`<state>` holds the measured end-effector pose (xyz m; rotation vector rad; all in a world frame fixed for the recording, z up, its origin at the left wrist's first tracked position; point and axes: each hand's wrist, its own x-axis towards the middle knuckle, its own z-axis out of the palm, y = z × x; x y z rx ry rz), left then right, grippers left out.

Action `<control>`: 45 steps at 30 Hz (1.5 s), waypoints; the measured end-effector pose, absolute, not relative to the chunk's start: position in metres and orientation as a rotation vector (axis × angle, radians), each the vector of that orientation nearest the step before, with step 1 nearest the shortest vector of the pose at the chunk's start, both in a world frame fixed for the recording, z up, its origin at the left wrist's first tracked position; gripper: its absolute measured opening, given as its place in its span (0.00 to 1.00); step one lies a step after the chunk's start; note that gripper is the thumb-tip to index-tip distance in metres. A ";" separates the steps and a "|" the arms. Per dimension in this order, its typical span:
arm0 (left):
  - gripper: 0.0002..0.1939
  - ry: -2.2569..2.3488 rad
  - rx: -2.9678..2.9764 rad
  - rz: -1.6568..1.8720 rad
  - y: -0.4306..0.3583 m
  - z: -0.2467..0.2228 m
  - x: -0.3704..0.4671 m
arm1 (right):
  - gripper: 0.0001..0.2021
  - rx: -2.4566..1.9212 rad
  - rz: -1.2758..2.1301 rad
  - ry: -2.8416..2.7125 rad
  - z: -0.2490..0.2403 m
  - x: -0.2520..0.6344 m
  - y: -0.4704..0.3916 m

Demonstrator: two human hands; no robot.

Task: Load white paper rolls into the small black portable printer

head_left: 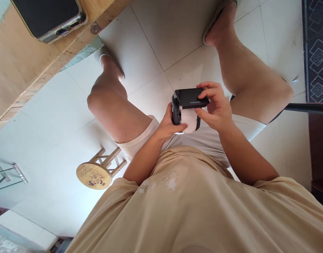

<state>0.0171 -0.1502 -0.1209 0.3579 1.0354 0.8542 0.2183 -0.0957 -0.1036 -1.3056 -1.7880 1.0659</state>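
Above my lap I hold a small black portable printer, which has a flat, glossy black lid along its top. Below the lid shows a rounded white piece that looks like a paper roll. My left hand wraps around the printer's left side, its thumb lying across the lower part of the white roll. With fingers on top and thumb at the lower edge, my right hand grips the right end of the lid. The palm side of the left hand is hidden.
At upper left, a phone lies on a wooden table close to its edge. A round wooden stool stands on the tiled floor to the left. A patterned dark mat is at far right. My bare legs flank the printer.
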 end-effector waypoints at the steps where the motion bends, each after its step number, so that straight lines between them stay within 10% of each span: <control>1: 0.56 1.037 0.362 0.859 -0.150 -0.121 0.017 | 0.14 -1.309 1.077 -1.802 -0.103 0.219 -0.098; 7: 0.55 1.037 0.390 0.870 -0.151 -0.123 0.017 | 0.11 -1.243 1.218 -1.751 -0.101 0.218 -0.105; 12: 0.55 1.012 0.344 0.888 -0.148 -0.116 0.017 | 0.36 -1.336 1.445 -1.653 -0.111 0.217 -0.104; 17: 0.45 1.075 0.239 0.951 -0.146 -0.105 0.017 | 0.41 -1.241 1.590 -1.637 -0.119 0.212 -0.106; 35: 0.20 1.247 0.082 1.056 -0.136 -0.107 0.027 | 0.37 -1.362 1.106 -2.108 -0.087 0.228 -0.103; 45: 0.22 1.139 0.037 1.018 -0.137 -0.110 0.027 | 0.08 -1.629 0.532 -2.013 -0.058 0.208 -0.097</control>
